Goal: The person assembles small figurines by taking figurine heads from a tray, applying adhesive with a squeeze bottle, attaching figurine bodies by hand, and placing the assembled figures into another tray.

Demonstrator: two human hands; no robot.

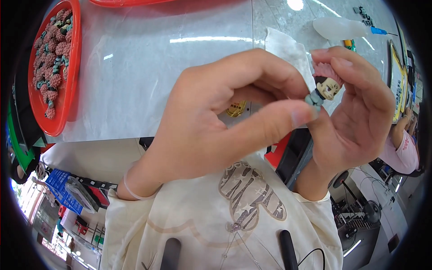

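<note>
A small toy figurine [330,88] with spiky pink hair, a painted face, a dark collar and a grey-blue body is held between both hands above the table's right side. My left hand [204,114] reaches across and pinches the body between thumb and fingers. With thumb and fingers at the hair and the lower side, my right hand [360,110] grips the head. Fingertips hide part of the body. A red tray [75,67] at the far left holds many similar pink-haired figurines [51,67].
Behind the hands lies a white cloth [285,47] on the grey table [135,90]. Beyond it are a translucent squeeze bottle [337,28] with a blue needle tip and several small dark parts [364,15]. Another red tray [126,2] shows at the far edge. A person in pink [402,153] sits to the right.
</note>
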